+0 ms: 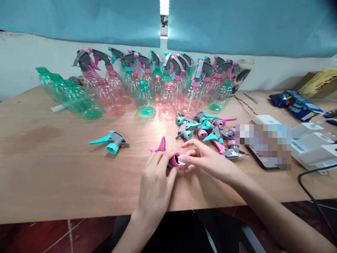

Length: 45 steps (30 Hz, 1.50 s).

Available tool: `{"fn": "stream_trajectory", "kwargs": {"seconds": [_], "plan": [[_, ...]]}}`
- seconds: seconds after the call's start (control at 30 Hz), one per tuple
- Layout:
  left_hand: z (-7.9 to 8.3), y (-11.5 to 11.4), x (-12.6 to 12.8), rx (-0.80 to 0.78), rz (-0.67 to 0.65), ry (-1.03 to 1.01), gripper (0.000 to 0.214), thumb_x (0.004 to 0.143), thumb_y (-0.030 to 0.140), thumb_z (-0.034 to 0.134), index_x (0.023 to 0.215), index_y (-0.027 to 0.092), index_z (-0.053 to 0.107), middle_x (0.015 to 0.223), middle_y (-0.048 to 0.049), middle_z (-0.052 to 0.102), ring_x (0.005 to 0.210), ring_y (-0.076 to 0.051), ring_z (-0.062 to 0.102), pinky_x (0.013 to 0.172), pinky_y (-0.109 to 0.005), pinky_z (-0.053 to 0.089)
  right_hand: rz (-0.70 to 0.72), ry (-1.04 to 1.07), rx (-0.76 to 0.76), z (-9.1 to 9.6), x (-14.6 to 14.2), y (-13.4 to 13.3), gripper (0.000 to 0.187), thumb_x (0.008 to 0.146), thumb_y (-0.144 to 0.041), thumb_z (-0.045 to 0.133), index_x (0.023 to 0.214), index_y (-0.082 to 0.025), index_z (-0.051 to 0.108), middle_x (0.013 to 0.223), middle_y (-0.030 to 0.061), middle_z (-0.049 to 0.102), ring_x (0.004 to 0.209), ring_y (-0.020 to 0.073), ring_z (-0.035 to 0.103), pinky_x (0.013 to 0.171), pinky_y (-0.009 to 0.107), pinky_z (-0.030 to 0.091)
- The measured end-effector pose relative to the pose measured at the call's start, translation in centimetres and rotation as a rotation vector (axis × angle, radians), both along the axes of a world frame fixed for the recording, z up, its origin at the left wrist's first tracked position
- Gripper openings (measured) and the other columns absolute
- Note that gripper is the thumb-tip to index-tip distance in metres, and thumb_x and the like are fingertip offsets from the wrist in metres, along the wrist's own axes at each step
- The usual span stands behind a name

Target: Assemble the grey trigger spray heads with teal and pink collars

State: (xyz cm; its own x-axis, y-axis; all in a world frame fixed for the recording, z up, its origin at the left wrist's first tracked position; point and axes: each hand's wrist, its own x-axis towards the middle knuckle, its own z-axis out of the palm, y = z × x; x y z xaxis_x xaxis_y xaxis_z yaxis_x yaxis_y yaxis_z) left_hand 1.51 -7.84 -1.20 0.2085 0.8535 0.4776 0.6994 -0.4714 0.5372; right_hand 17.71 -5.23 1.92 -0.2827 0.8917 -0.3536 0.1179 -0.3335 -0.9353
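Observation:
My left hand (pixel 156 179) is closed around a pink and grey spray trigger head (pixel 174 160), its pink collar facing right and its pink lever standing up beyond my fingers. Between the thumb and fingers of my right hand (pixel 204 158) is a small white disc (pixel 181 160), held at the mouth of that collar. To the left of my hands lies a turquoise and grey spray head (pixel 112 147). A pile of loose spray heads (pixel 206 125), pink and turquoise, lies just behind my right hand.
Several clear green and pink bottles (pixel 145 100) stand along the back, many with spray heads on. White tubes (pixel 59 107) lie at left. A phone (pixel 263 160), white chargers (pixel 305 140), a black cable (pixel 300 177) and a blue packet (pixel 300 105) occupy the right side.

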Motion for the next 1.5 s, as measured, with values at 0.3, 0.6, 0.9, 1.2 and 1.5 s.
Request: {"fn": "stream_trajectory", "kwargs": {"seconds": [0.3, 0.6, 0.9, 1.2, 1.5], "plan": [[0.0, -0.5, -0.3, -0.211, 0.009, -0.198, 0.020, 0.081, 0.013, 0.065, 0.099, 0.021, 0.063, 0.090, -0.0003, 0.063, 0.083, -0.017, 0.060, 0.077, -0.030, 0.049, -0.008, 0.016, 0.120, 0.0, 1.7, 0.5, 0.026, 0.073, -0.023, 0.073, 0.087, -0.018, 0.051, 0.070, -0.0015, 0.066, 0.068, 0.0143, 0.067, 0.066, 0.031, 0.055], [-0.8, -0.6, -1.1, -0.378, 0.035, -0.406, 0.023, 0.078, 0.015, 0.068, 0.100, 0.024, 0.064, 0.089, 0.0027, 0.065, 0.073, -0.013, 0.061, 0.069, -0.024, 0.048, 0.072, 0.031, 0.171, -0.2, 1.6, 0.2, 0.027, 0.072, -0.031, 0.075, 0.084, -0.018, 0.056, 0.075, -0.0011, 0.065, 0.070, 0.0130, 0.065, 0.065, 0.028, 0.051], [-0.5, -0.8, -1.0, -0.461, -0.049, -0.476, 0.023, 0.075, 0.015, 0.068, 0.097, 0.021, 0.065, 0.085, 0.0008, 0.065, 0.072, -0.014, 0.060, 0.067, -0.025, 0.049, -0.040, 0.128, 0.356, -0.2, 0.9, 0.6, 0.018, 0.078, -0.033, 0.070, 0.083, -0.017, 0.065, 0.077, 0.0017, 0.067, 0.065, 0.0124, 0.065, 0.053, 0.023, 0.050], [-0.3, -0.9, -1.4, -0.552, -0.040, -0.596, 0.029, 0.074, 0.020, 0.068, 0.103, 0.020, 0.065, 0.085, -0.0020, 0.068, 0.074, -0.016, 0.062, 0.068, -0.027, 0.051, 0.218, 0.135, 0.345, 1.7, -0.6, 4.1, 0.020, 0.074, -0.025, 0.073, 0.090, -0.017, 0.065, 0.075, 0.0008, 0.069, 0.051, 0.0087, 0.061, 0.044, 0.020, 0.046], [-0.3, -0.9, -1.3, -0.557, -0.054, -0.627, 0.024, 0.074, 0.021, 0.070, 0.098, 0.019, 0.065, 0.085, -0.0021, 0.070, 0.076, -0.018, 0.066, 0.068, -0.028, 0.054, 0.456, 0.076, 0.264, 0.5, -1.1, 2.9, 0.023, 0.073, -0.030, 0.074, 0.091, -0.017, 0.067, 0.078, 0.0011, 0.069, 0.063, 0.0107, 0.061, 0.048, 0.019, 0.047]]}}
